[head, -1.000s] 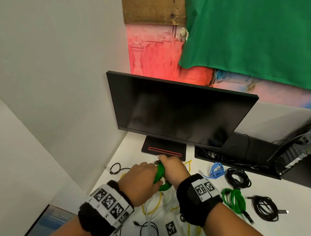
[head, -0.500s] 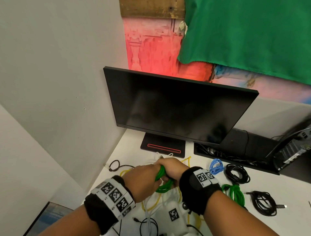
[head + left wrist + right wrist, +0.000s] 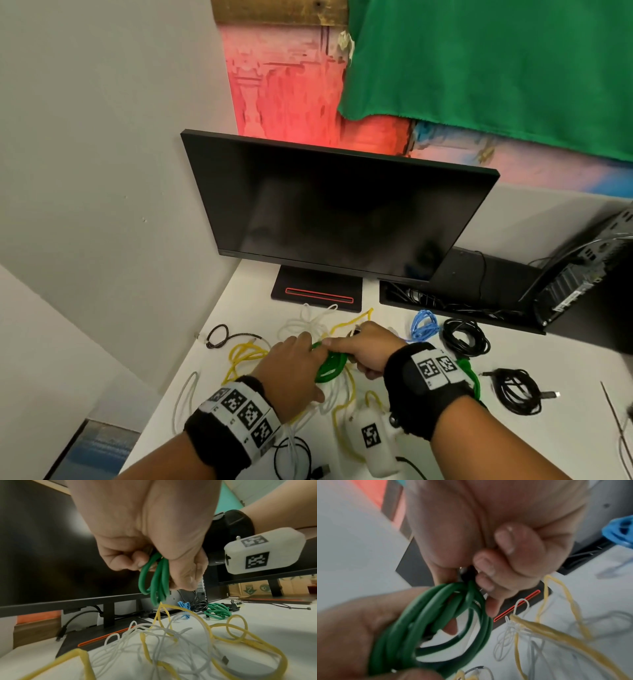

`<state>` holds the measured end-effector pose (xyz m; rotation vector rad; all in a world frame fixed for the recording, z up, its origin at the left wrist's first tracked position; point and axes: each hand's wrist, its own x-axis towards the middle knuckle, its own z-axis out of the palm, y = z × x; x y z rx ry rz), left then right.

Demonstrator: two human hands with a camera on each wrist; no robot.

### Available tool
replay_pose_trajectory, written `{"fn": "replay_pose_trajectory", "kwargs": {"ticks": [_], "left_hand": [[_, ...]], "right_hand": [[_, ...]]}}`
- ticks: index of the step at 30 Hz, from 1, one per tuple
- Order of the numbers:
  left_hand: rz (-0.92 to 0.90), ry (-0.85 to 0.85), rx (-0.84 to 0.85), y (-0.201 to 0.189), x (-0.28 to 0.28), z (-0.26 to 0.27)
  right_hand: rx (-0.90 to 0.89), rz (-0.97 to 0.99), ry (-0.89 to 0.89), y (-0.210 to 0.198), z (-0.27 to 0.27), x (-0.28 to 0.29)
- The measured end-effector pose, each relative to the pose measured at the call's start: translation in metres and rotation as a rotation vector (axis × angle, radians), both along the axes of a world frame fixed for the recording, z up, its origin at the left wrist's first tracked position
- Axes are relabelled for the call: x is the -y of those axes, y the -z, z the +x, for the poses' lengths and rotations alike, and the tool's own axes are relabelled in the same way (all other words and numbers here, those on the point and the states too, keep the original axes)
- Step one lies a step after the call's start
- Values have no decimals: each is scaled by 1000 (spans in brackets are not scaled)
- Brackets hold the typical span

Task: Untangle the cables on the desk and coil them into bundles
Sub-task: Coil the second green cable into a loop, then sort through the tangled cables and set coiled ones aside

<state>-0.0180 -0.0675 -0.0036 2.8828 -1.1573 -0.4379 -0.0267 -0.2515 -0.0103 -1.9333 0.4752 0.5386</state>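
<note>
A green cable coil (image 3: pixel 330 366) hangs between both hands just above the white desk (image 3: pixel 246 308). My left hand (image 3: pixel 294 368) grips the coil's loops (image 3: pixel 157 580) in a fist. My right hand (image 3: pixel 368 349) pinches the coil's end (image 3: pixel 469 586) with curled fingers, a dark plug partly hidden in them. Below the hands lies a tangle of yellow cable (image 3: pixel 245 356) and thin white cable (image 3: pixel 308 320); the same yellow cable (image 3: pixel 223 632) and white cable (image 3: pixel 154 635) sprawl loose in the left wrist view.
A black monitor (image 3: pixel 339 212) on its stand (image 3: pixel 318 291) stands behind the hands. Right of them lie coiled bundles: blue (image 3: pixel 424 323), black (image 3: pixel 464 337), green (image 3: pixel 471 375), black (image 3: pixel 517 390). A small braided cable (image 3: pixel 219 335) lies left. A cable tray (image 3: pixel 459 305) sits at the back right.
Both hands have dropped lower toward the desk with the green coil. The right hand has shifted to the coil's right side, gripping its end.
</note>
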Motion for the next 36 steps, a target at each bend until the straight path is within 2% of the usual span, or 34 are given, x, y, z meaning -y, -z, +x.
{"fn": "replay_pose_trajectory", "kwargs": {"ticks": [4,8,10,15,20,23,26,30,33,36], "left_hand": [[-157,-15,-42,9,3,-2],[-298,-54,-170,29,2,-12],[-296,-41,-221,40,4,-22],[-147,68,-319,70,19,-50],[214,174,-324,93,32,-65],[309,92,-322,96,34,-57],[267,-34,-264,101,21,-43],[236,-224,-136,109,-23,-17],[252,-350,-74,111,-61,9],[272,-431,-100,111,-89,36]], "right_hand": [[-25,244,184,15,-22,30],[32,209,254,32,-48,48],[73,236,350,43,-60,53],[116,344,690,72,-94,78],[171,555,924,91,-116,100],[179,640,975,97,-117,101],[155,592,984,105,-115,99],[150,602,1001,112,-107,97],[124,502,989,113,-95,89],[67,348,995,114,-81,80]]}}
